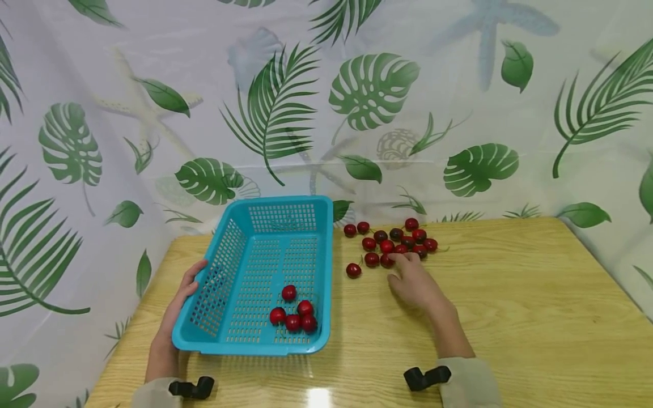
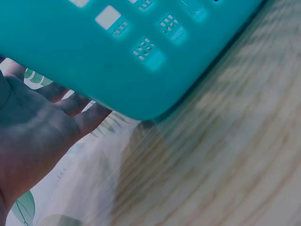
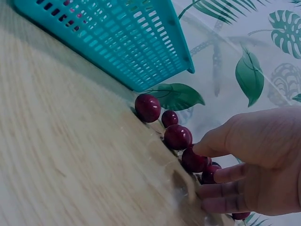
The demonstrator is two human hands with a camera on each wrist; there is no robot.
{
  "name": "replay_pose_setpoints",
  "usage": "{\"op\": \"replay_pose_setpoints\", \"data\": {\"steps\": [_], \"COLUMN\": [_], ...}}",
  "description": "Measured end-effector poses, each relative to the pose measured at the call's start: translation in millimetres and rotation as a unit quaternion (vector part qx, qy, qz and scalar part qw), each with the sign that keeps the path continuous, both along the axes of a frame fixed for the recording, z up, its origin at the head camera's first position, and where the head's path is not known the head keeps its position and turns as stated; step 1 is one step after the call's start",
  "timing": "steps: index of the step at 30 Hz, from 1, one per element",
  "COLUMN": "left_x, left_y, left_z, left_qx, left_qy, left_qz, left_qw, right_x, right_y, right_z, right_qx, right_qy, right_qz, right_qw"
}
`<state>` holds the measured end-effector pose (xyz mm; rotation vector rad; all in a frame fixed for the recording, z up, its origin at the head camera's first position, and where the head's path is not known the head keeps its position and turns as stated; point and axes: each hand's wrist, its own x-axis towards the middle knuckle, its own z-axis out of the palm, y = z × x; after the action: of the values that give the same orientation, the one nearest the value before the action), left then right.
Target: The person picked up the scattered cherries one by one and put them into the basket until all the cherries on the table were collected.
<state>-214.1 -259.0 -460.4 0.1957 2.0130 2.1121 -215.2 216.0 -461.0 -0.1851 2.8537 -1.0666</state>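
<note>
A blue plastic basket (image 1: 255, 348) with slotted walls holds several dark red cherries (image 1: 293, 323) in its front right corner. Against its left side rests my left hand (image 1: 179, 300), fingers along the outer wall near the rim. The left wrist view shows this hand's fingertips hidden behind the basket (image 2: 117, 80). My right hand (image 1: 418, 283) reaches into the near side of a loose group of cherries (image 1: 386, 246) on the table. Its thumb and forefinger are spread apart at a cherry (image 3: 194, 160), which the fingertips touch; other cherries lie beneath the hand, partly hidden.
One cherry (image 1: 353, 270) lies apart, between the group and the basket's right wall. The wooden table (image 1: 535, 311) extends to the right. A white cloth with printed leaves (image 1: 306, 113) hangs behind the table and along its left side.
</note>
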Motion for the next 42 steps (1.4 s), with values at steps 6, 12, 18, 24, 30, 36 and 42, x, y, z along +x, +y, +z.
{"op": "replay_pose_setpoints", "data": {"steps": [6,12,18,24,30,36,42], "left_x": [1.3,1.6,2.9,2.5,2.1,2.1,1.9], "left_y": [0,2,2,2,2,3,2], "left_z": [0.7,0.4,-0.8,-0.5,-0.9,-0.6,-1.1], "left_qx": [0.003,0.014,0.021,0.016,0.011,0.016,0.016], "left_qy": [-0.001,0.002,0.004,0.003,0.007,0.016,0.023], "left_qz": [-0.003,-0.006,-0.003,-0.002,-0.003,-0.006,0.002], "left_qw": [1.0,0.9999,0.9998,0.9999,0.9999,0.9997,0.9996], "right_x": [-1.9,-5.5,-11.2,-18.0,-23.5,-26.3,-25.5], "right_y": [1,6,15,22,26,27,25], "right_z": [-6.3,-11.8,-17.7,-20.3,-20.9,-18.9,-20.8], "right_qx": [-0.013,-0.026,-0.031,-0.051,-0.046,-0.027,-0.017], "right_qy": [-0.009,-0.009,-0.003,-0.011,-0.018,-0.021,-0.018], "right_qz": [-0.028,-0.053,-0.058,-0.068,-0.063,-0.063,-0.07], "right_qw": [0.999,0.998,0.998,0.996,0.997,0.997,0.997]}}
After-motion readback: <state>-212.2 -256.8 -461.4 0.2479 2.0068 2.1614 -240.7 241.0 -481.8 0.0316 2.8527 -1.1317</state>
